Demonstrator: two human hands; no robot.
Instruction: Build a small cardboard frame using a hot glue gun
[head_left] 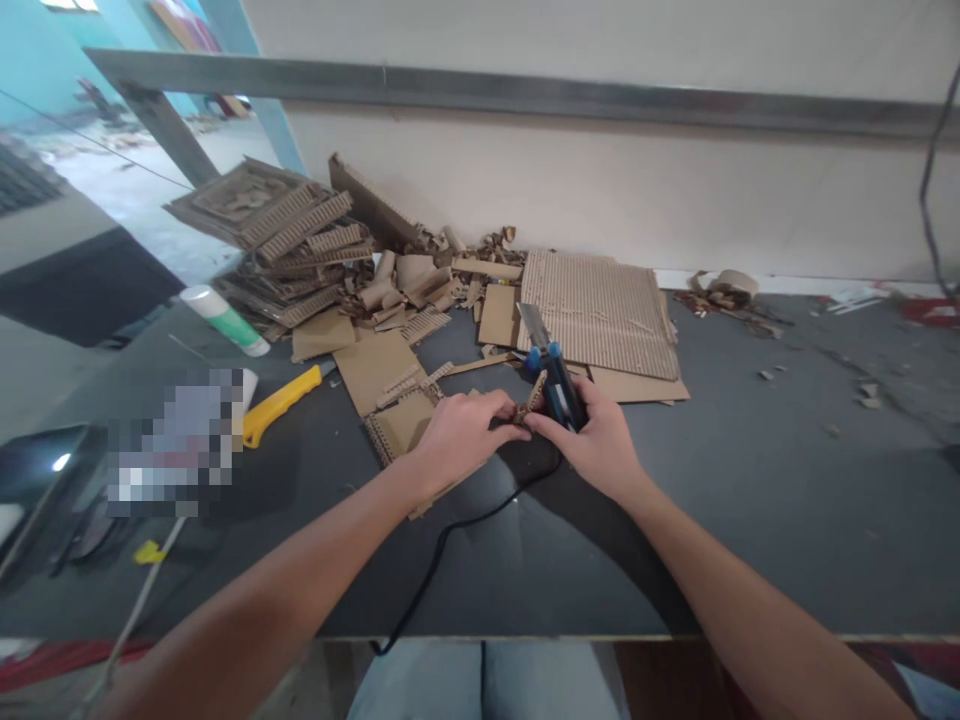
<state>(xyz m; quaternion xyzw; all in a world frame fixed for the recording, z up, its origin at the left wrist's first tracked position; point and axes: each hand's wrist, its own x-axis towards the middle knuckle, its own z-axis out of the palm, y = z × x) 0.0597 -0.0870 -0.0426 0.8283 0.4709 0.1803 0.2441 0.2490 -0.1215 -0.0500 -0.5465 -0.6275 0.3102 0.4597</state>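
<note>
Across the dark bench (750, 520) | left hand (459, 432) pinches cardboard piece (535, 391), right hand (606, 440) grips blue tool (564, 388) | seemingly fitting; next needs steadiness

Room rightward, cardboard stack (294, 232) beyond left hand (463, 432)

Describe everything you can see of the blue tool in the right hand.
The blue tool has a dark, blue-and-black body that looks like plastic, with brighter blue parts near its far end. A flat grey blade, metallic-looking, appears to stick out past them. It slants, blade toward the picture's upper left. The right hand grips it, hiding its near end. A cardboard piece is beside it; contact is unclear. Whether the black cable joins it is hidden.
</note>
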